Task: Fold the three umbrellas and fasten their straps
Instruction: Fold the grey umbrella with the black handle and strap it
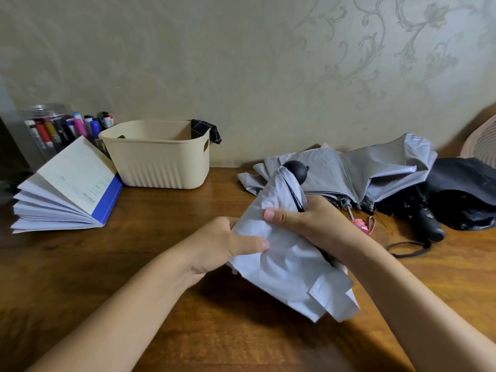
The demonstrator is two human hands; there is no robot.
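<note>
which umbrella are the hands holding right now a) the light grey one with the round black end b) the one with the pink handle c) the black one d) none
a: the left hand and right hand both grip the light grey umbrella; the pink-handled umbrella and black umbrella lie on the table.

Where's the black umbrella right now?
In the head view, the black umbrella lies loosely collapsed at the far right of the wooden table, just right of the loose grey umbrella with the pink handle.
</note>
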